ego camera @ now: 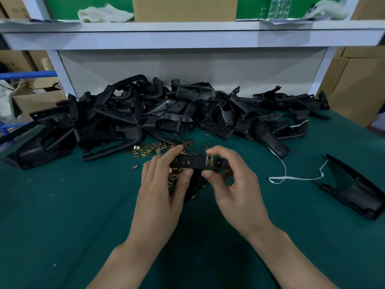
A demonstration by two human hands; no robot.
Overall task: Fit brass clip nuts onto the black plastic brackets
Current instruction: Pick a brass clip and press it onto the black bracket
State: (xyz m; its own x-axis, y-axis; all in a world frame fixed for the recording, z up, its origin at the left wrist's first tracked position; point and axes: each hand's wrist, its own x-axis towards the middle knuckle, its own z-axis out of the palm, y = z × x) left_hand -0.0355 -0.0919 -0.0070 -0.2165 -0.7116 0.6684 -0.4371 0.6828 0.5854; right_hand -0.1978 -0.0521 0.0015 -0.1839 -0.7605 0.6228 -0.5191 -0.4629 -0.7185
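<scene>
Brass clip (209, 159) sits on a matte black bracket (198, 163); left hand (160, 184) grips it, right hand (235, 184) pinches the clip.

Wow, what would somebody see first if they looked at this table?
Probably the two hands in the middle: the left hand grips a black bracket, and the right hand pinches it where a shiny brass clip sits. Behind them, a big pile of black brackets stretches along the back of the green table, with loose clips scattered before it.
</scene>
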